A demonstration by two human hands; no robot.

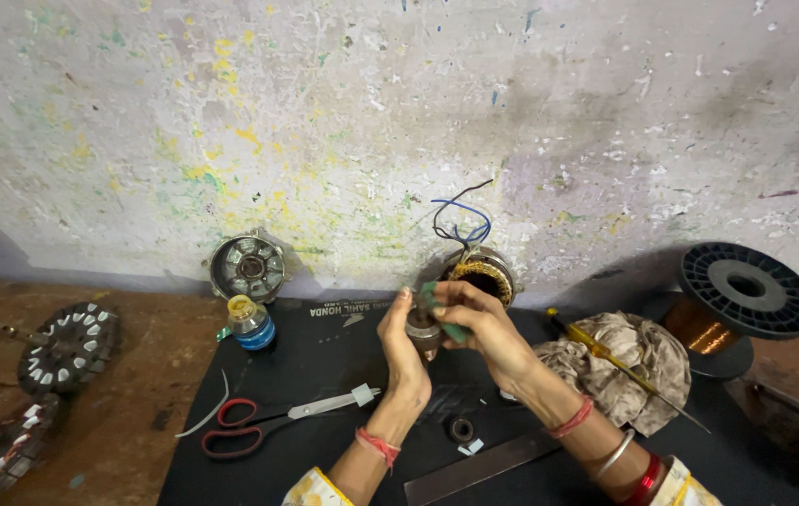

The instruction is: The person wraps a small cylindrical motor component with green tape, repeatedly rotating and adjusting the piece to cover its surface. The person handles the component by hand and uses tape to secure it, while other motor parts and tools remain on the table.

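Note:
My left hand (403, 349) grips a small round metal motor part (423, 330) held upright above a black mat (324, 375). My right hand (476, 323) pinches a green strip (446, 323) against the top and side of that part. Just behind the hands a wound motor stator with copper coils (485, 274) leans at the wall, with black and blue wires (460, 220) curling up from it.
Red-handled scissors (259, 422) lie on the mat at the left, a small blue and yellow bottle (251, 321) behind them. A rag (624, 361) with a yellow screwdriver (596, 347), a copper wire spool (737, 305), a metal bar (484, 464), a small black ring (460, 429) and stator cores (69, 347) lie around.

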